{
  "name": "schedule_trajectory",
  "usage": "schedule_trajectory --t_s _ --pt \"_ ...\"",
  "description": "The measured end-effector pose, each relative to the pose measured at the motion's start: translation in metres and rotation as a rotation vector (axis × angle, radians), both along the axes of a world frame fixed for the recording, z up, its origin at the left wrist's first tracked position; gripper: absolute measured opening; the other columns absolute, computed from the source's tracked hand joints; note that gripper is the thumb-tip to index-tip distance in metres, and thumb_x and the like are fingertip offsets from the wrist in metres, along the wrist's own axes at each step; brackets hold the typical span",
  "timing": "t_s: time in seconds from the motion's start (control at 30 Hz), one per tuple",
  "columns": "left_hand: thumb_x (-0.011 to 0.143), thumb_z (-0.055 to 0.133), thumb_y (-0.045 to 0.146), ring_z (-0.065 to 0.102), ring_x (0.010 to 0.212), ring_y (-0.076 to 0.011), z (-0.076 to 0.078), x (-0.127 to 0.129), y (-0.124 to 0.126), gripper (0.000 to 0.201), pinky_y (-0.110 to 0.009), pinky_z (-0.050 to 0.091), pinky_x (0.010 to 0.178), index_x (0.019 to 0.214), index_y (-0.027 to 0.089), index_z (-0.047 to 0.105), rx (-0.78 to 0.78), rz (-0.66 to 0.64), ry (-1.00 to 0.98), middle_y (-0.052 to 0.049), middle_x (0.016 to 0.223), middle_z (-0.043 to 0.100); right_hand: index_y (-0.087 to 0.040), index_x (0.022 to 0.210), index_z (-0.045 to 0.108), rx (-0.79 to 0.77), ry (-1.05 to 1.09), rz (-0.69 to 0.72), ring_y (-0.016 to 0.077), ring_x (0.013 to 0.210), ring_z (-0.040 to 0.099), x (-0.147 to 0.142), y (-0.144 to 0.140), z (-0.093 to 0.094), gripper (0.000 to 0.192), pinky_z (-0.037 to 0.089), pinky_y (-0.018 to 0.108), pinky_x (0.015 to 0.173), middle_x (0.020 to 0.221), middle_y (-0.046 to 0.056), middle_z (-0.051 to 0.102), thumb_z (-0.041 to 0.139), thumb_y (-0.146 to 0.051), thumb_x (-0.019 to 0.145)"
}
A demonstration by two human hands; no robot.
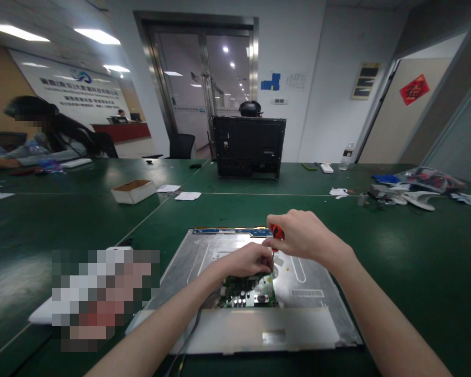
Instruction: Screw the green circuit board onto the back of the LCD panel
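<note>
A bare metal monitor panel [317, 293] lies flat on the green table [416, 251] in front of me. A green circuit board [248, 294] sits on its middle. My right hand [302, 234] grips a red-handled screwdriver [275, 232], held upright with its tip down at the board's far edge. My left hand [246, 260] rests on the board right beside the screwdriver tip, fingers pinched around the shaft or the screw; which one is hidden.
A black monitor back [248, 147] stands upright at the table's far side. A small cardboard box [133, 191] lies to the left, with papers next to it. Loose parts and bags [416, 188] lie far right, beside a water bottle [346, 156]. A person [51, 133] sits far left.
</note>
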State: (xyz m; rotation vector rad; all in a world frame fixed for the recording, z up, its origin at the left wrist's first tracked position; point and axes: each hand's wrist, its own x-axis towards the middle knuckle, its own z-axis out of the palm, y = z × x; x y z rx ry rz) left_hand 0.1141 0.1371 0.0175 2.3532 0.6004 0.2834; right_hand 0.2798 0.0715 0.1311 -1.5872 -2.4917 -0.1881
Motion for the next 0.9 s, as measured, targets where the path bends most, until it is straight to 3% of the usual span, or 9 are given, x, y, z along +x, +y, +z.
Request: schedule_trajectory --t_s 0.5,0.9 --pt "0.075 0.066 0.008 0.057 0.066 -0.0128 -0.0002 0.0000 0.0006 0.007 -0.020 0.039 0.061 0.076 0.015 0.068 -0.016 -0.002 -0.010 0.001 0.069 0.064 -0.023 0.088 0.059 0.010 -0.060 -0.043 0.0145 0.060 0.054 -0.0039 0.0025 -0.0009 0.018 0.017 0.027 0.050 0.072 0.003 0.064 0.052 -0.039 0.085" --pt "0.074 0.066 0.007 0.057 0.065 -0.0126 0.0023 0.0001 -0.0017 0.006 -0.020 0.041 0.061 0.076 0.013 0.067 -0.043 0.003 -0.039 0.001 0.069 0.063 -0.021 0.092 0.055 -0.025 0.036 0.045 0.0130 0.059 0.048 -0.0017 0.0000 -0.0026 0.016 0.018 0.027 0.050 0.073 0.002 0.062 0.052 -0.026 0.077"
